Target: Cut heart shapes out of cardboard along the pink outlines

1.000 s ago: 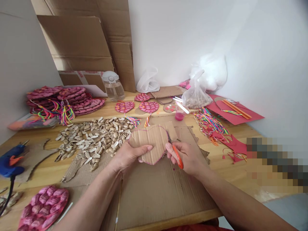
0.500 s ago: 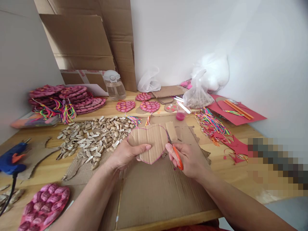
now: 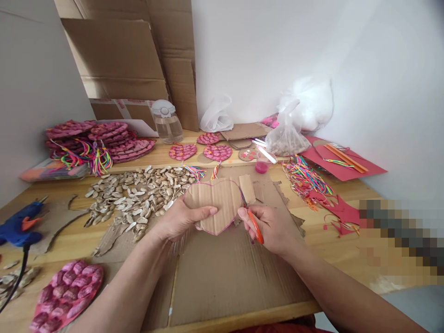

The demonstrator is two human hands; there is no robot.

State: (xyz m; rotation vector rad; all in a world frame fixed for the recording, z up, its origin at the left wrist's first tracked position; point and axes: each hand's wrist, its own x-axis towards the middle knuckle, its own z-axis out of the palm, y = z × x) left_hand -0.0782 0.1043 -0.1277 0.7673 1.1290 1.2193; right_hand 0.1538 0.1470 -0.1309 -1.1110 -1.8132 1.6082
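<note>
Two hands hold a cardboard heart point(image 3: 215, 206) and scissors point(image 3: 255, 226)

In the head view, the left hand point(image 3: 181, 219) clamps the left side of the cardboard heart, its thumb flat on top and its other fingers partly hidden underneath. The right hand point(image 3: 269, 227) has its thumb and fingers closed around the orange handles of the scissors, whose dark blades lie at the heart's right edge. A purple line runs near that edge. The heart is held over a brown cardboard sheet point(image 3: 239, 282) at the front middle of the wooden table point(image 3: 333, 249).

Peanut shells point(image 3: 138, 194) are spread to the left, with a blue glue gun point(image 3: 21, 226) farther left and a pink shell-covered piece point(image 3: 69, 293) nearer the front. Behind the heart are small pink decorations point(image 3: 217, 152), a cup of pink liquid point(image 3: 261, 166) and a water bottle point(image 3: 168, 127). Colourful strings point(image 3: 307, 175) and red paper point(image 3: 367, 166) lie to the right, near a clear bag point(image 3: 287, 138).
</note>
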